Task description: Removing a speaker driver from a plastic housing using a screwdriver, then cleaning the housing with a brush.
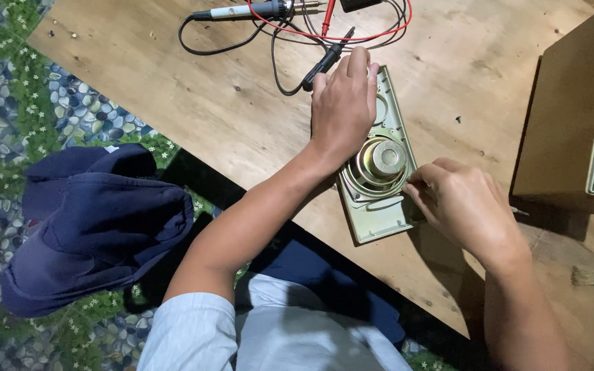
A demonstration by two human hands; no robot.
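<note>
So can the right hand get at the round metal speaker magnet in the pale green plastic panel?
Probably yes: the right hand is at the panel's edge, the speaker magnet lies uncovered beside it, and the left hand rests higher up.

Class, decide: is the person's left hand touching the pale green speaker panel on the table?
Touching. The head view shows the left hand lying flat on the speaker panel, palm and fingers covering its upper part with no gap visible.

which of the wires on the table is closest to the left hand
The black wire with the black probe; its tip lies right beside the left hand. The red wire loops farther back.
</note>
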